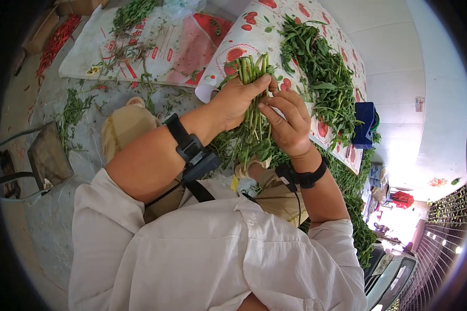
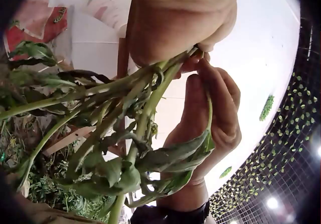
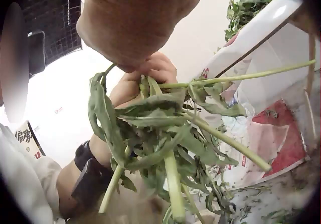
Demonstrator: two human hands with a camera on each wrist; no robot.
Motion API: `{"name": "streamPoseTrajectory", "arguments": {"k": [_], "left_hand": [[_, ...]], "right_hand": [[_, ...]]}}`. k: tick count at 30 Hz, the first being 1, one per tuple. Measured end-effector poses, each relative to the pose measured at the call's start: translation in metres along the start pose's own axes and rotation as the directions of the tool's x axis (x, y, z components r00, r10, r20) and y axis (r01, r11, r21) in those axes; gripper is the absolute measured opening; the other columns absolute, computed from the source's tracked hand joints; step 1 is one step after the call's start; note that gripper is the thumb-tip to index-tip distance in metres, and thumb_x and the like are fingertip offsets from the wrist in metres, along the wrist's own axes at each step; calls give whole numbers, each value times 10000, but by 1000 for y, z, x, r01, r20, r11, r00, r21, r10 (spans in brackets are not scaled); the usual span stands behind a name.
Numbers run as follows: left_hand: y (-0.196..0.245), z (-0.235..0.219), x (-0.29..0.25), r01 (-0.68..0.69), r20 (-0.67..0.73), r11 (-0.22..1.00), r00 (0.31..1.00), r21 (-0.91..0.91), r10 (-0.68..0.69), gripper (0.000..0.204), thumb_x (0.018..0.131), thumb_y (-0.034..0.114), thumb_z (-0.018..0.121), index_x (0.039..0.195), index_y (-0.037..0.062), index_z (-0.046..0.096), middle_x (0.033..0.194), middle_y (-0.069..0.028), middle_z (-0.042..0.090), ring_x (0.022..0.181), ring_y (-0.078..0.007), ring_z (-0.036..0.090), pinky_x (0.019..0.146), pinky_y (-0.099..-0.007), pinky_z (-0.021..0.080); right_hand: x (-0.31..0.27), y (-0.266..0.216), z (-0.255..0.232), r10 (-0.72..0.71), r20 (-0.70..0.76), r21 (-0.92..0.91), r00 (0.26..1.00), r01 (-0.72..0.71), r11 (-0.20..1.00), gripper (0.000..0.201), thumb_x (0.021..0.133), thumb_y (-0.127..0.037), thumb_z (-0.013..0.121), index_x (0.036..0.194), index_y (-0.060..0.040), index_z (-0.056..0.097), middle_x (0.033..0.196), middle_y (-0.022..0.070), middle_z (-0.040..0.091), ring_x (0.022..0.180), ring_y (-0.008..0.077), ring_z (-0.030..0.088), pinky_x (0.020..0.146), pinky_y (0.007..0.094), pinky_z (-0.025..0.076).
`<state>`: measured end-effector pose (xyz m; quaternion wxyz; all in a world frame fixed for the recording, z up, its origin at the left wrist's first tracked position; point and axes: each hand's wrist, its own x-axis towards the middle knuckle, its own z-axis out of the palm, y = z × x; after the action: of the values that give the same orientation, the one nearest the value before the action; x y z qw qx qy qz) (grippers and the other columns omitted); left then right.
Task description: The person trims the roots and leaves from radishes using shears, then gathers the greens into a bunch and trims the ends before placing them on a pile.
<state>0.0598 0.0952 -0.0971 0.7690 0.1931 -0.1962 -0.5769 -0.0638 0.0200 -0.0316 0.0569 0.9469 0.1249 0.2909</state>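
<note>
A bunch of green leafy stems (image 1: 254,116) is gripped in the left hand (image 1: 236,101), thumb across the stalks, cut ends up and leaves hanging below. Close against its right side, the right hand (image 1: 290,119) has its fingers curled and pinches a thin stem. In the left wrist view that stem (image 2: 209,108) hangs from the right hand's fingertips, with leaves at its lower end. The right wrist view shows the bunch (image 3: 155,118) from below, leaves and several thick stalks spreading out under the left hand (image 3: 158,71).
A table with a fruit-print cloth (image 1: 254,39) carries a pile of leafy greens (image 1: 321,72). Beside it stands a blue box (image 1: 364,124). Plant scraps lie on a printed sheet (image 1: 166,57) at the left; a chair (image 1: 49,155) stands at far left. More greens (image 1: 355,207) lie at the right.
</note>
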Motion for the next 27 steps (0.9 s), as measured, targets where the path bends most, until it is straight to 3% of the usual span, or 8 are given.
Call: {"name": "streamPoseTrajectory", "arguments": {"k": [3, 5, 7, 10, 16, 19, 25, 27], "left_hand": [[1, 2, -1, 24, 59, 1000, 998, 16, -25, 264, 892, 295, 525, 929, 37, 567, 809, -38, 565, 750, -133, 534, 668, -278, 461], [2, 4, -3, 59, 112, 998, 992, 38, -63, 253, 893, 290, 522, 924, 40, 555, 783, -41, 558, 728, -147, 542, 660, -288, 465], [4, 4, -4, 110, 194, 992, 974, 61, -120, 240, 892, 286, 522, 921, 48, 538, 761, -42, 547, 708, -162, 550, 652, -298, 466], [0, 4, -4, 95, 225, 989, 967, 116, -119, 236, 893, 276, 521, 907, 40, 530, 698, -24, 523, 618, -139, 511, 569, -278, 437], [4, 7, -3, 108, 259, 986, 956, 130, -140, 255, 893, 282, 523, 858, 30, 530, 609, 9, 441, 531, -90, 399, 486, -235, 340], [4, 5, -3, 171, 249, 976, 947, 136, -201, 268, 895, 293, 518, 843, 30, 534, 582, 22, 405, 517, -82, 380, 486, -230, 326], [3, 7, -5, 235, 276, 949, 917, 208, -288, 289, 892, 310, 521, 831, 27, 537, 553, 32, 390, 481, -73, 353, 485, -225, 306], [1, 5, -5, 235, 265, 948, 920, 217, -289, 290, 891, 310, 521, 829, 27, 540, 548, 33, 389, 475, -72, 349, 485, -226, 307]], "right_hand": [[-7, 0, -3, 255, -17, 84, 967, -253, 964, 254, 683, 30, 615, 933, -11, 596, 932, 104, 561, 872, 242, 556, 750, 354, 466], [2, -2, -6, 562, -69, 329, 824, -513, 793, 299, 710, 33, 591, 1004, -4, 553, 929, 99, 560, 879, 224, 548, 736, 341, 462], [9, 0, -9, 758, 70, 565, 648, -652, 505, 320, 741, 26, 580, 1054, 4, 516, 934, 95, 559, 873, 199, 543, 733, 326, 458], [20, -1, -13, 751, 455, 773, 478, -630, -68, 258, 801, -23, 599, 1040, 35, 521, 909, 84, 578, 768, 124, 545, 720, 271, 443], [-2, 13, -3, 825, 344, 754, 449, -655, 42, 151, 788, -41, 631, 910, 48, 617, 783, 29, 609, 672, 90, 548, 618, 231, 456], [1, 9, -14, 877, 301, 644, 374, -758, 102, 131, 790, -47, 632, 882, 45, 629, 797, 29, 618, 699, 90, 555, 634, 228, 457], [-19, 36, -43, 855, 2, 334, 518, -806, 488, 115, 791, -52, 625, 881, 18, 642, 788, 47, 636, 710, 89, 563, 659, 224, 456], [-26, 38, -55, 872, 13, 279, 490, -839, 467, 111, 787, -44, 623, 886, 2, 645, 792, 48, 636, 726, 87, 568, 673, 221, 457]]}}
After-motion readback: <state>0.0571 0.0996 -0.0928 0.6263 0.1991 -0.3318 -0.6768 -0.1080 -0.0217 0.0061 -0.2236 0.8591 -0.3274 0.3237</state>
